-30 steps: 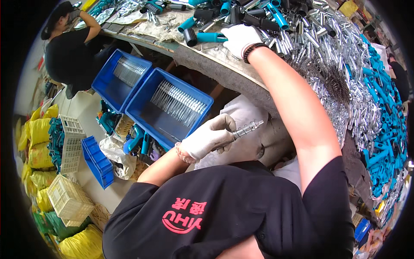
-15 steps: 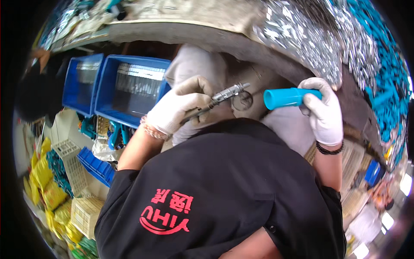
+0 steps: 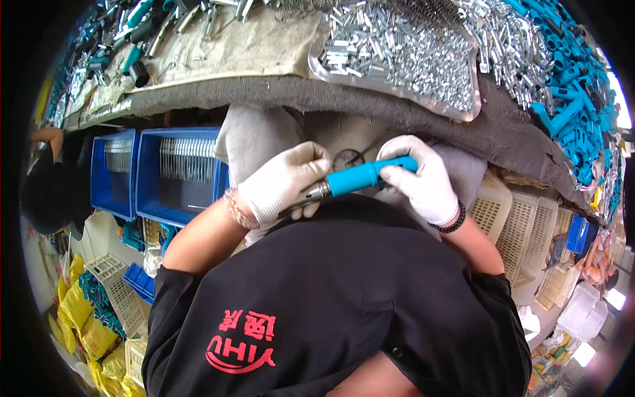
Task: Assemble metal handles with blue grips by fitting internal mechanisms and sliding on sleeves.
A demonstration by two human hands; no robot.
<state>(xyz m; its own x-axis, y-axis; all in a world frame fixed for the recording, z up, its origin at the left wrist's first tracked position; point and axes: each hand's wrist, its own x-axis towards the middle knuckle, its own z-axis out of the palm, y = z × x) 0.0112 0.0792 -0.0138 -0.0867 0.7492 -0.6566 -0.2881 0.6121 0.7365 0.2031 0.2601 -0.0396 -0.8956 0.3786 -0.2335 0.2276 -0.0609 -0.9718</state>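
My gloved left hand [image 3: 284, 182] is closed round a grey metal rod-like part [image 3: 322, 190], whose slotted collar shows past the fingers. A teal plastic tube-shaped handle [image 3: 354, 178] lies end to end with it, its wide mouth over the front of the metal part. How far the metal reaches inside is hidden. My gloved right hand [image 3: 423, 182] grips the narrower far end of the handle, thumb on the near side. Both hands are close together above my lap, in front of the bench edge.
A clear tray [image 3: 473, 109] of small metal pieces sits on the cloth-covered bench [image 3: 264, 46]. Teal handles [image 3: 572, 99] are heaped at the far right. Blue bins [image 3: 142, 198] with metal strips stand left of my knee. Cream crates [image 3: 519, 225] stand at right.
My right hand has brought the teal handle left to the metal part, whose exposed tip is now inside its mouth. The view has shifted, showing more bench.
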